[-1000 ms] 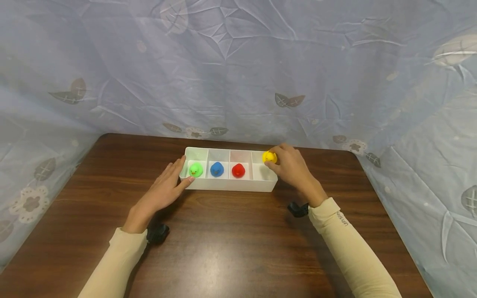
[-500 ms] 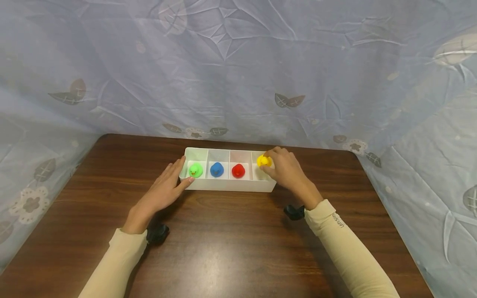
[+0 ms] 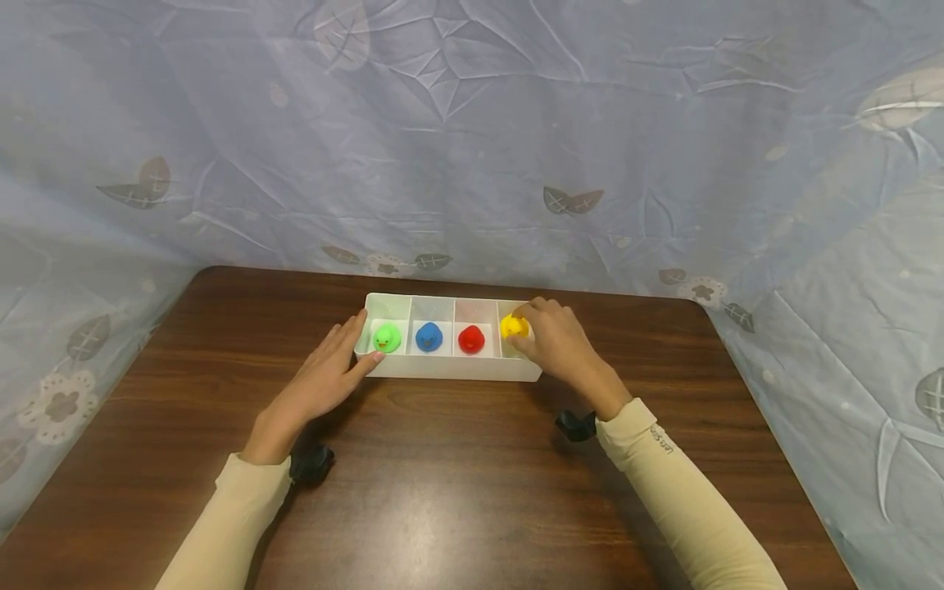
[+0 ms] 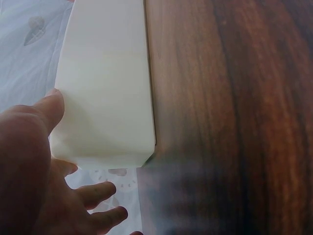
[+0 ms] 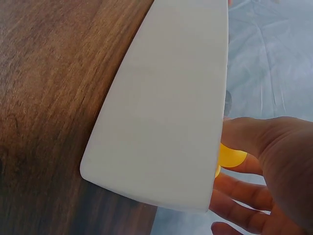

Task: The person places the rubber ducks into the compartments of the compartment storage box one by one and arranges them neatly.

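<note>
A white tray (image 3: pixel 453 368) with a row of compartments stands near the table's far side. In the head view, a green rubber duck (image 3: pixel 387 338), a blue rubber duck (image 3: pixel 429 337) and a red rubber duck (image 3: pixel 471 339) each sit in their own compartment, left to right. My right hand (image 3: pixel 562 344) pinches a yellow rubber duck (image 3: pixel 512 326) inside the rightmost compartment; the right wrist view shows only a strip of the duck (image 5: pixel 232 157) behind the tray wall. Straight fingers of my left hand (image 3: pixel 324 377) lie along the tray's left end, its thumb (image 4: pixel 55 108) at the front rim.
The brown wooden table (image 3: pixel 435 475) extends in front of the tray. A pale patterned cloth (image 3: pixel 457 147) hangs behind the table and along its sides. Each wrist carries a black camera (image 3: pixel 312 465).
My right hand has moved left and toward the tray's front with the yellow duck, from the right end's rim down into the rightmost compartment. The left hand has stayed in place.
</note>
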`<state>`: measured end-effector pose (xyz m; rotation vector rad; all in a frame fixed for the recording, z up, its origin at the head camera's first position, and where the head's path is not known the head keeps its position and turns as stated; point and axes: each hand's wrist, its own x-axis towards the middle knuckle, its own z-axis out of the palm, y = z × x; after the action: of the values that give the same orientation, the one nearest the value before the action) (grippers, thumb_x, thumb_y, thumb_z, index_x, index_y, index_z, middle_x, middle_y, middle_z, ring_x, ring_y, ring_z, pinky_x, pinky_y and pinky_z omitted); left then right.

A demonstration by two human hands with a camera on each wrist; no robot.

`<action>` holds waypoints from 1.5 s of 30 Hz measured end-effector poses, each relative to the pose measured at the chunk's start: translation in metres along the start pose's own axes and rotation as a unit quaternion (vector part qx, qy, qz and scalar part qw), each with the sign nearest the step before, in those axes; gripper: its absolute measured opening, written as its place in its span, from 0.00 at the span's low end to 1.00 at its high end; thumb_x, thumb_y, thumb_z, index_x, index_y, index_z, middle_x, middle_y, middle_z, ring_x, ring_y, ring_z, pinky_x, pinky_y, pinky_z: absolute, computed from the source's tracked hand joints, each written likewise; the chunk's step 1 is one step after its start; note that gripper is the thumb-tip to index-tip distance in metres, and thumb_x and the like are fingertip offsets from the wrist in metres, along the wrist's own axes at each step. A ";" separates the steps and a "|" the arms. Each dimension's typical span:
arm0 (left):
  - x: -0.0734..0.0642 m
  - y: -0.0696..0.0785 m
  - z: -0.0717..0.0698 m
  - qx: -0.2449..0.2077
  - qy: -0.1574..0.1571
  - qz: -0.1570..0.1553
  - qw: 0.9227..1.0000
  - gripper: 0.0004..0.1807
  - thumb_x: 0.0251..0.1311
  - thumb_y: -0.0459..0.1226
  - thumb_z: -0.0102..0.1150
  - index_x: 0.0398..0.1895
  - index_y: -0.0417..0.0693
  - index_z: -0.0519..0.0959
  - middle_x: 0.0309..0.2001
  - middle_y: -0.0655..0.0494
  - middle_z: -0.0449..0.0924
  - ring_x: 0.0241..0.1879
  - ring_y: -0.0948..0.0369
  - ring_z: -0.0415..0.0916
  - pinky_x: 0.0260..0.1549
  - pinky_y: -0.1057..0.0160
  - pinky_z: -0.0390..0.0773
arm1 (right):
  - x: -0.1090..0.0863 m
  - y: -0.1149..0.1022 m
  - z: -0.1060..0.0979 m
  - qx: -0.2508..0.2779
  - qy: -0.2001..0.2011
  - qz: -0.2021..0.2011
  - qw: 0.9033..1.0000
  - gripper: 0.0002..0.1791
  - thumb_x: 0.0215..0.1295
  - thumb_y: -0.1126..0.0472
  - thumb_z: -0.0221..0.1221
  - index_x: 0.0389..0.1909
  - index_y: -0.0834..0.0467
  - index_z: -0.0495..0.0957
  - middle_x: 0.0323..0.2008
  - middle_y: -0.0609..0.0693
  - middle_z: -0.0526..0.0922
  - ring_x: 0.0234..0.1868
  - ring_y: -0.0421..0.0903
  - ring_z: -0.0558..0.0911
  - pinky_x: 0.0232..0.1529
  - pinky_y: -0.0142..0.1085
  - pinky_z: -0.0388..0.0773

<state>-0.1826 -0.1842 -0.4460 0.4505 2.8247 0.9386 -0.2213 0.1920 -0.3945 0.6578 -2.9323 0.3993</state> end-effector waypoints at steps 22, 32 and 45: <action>-0.001 -0.001 0.001 0.005 -0.001 -0.006 1.000 0.48 0.82 0.61 0.42 0.89 0.50 0.35 0.87 0.32 0.39 0.86 0.32 0.36 0.83 0.29 0.42 | 0.000 -0.001 0.005 0.004 0.004 -0.002 1.000 0.23 0.68 0.52 0.73 0.55 0.63 0.86 0.55 0.61 0.88 0.54 0.61 0.84 0.55 0.55 0.80; 0.000 -0.002 0.002 0.004 0.001 -0.004 1.000 0.48 0.82 0.61 0.43 0.89 0.51 0.35 0.87 0.33 0.40 0.86 0.31 0.37 0.82 0.27 0.43 | 0.000 0.001 0.007 0.002 0.002 -0.001 1.000 0.23 0.67 0.55 0.72 0.58 0.64 0.85 0.56 0.62 0.87 0.56 0.63 0.84 0.56 0.55 0.80; 0.000 -0.001 0.000 -0.007 -0.007 -0.010 1.000 0.48 0.82 0.63 0.41 0.89 0.51 0.34 0.88 0.35 0.38 0.87 0.33 0.34 0.83 0.30 0.40 | 0.000 0.002 0.000 -0.018 0.020 -0.019 0.999 0.18 0.67 0.61 0.72 0.54 0.64 0.86 0.53 0.62 0.87 0.54 0.64 0.84 0.55 0.57 0.80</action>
<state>-0.1831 -0.1845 -0.4467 0.4237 2.8034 0.9462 -0.2223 0.1939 -0.3950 0.6924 -2.8776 0.3515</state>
